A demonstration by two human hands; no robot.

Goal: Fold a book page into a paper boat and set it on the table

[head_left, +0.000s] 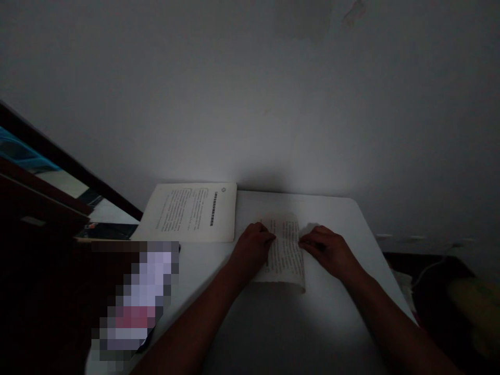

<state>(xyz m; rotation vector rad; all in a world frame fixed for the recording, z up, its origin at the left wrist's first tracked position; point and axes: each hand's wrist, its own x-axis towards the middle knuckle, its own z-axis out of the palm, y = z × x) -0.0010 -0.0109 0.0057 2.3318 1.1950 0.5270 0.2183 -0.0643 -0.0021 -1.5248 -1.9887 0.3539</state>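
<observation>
A printed sheet of paper [286, 255] lies over the white table in front of me, its near edge curling up a little. My left hand [255, 245] pinches the sheet on its left side, thumb and fingertips together. On the opposite side my right hand [326, 247] grips the right edge between thumb and fingers. Rows of small text run along the paper. Farther left, a stack of printed sheets or a booklet [191, 213] with a bold heading rests at the table's back corner, apart from both hands.
The white table [332, 211] stands against a grey wall [250, 104]. A pixelated, phone-like object [144, 291] lies at the table's left edge. Dark wooden furniture [35, 219] borders the left side. Beyond the right edge are dark items and a cable [429, 271], dimly lit.
</observation>
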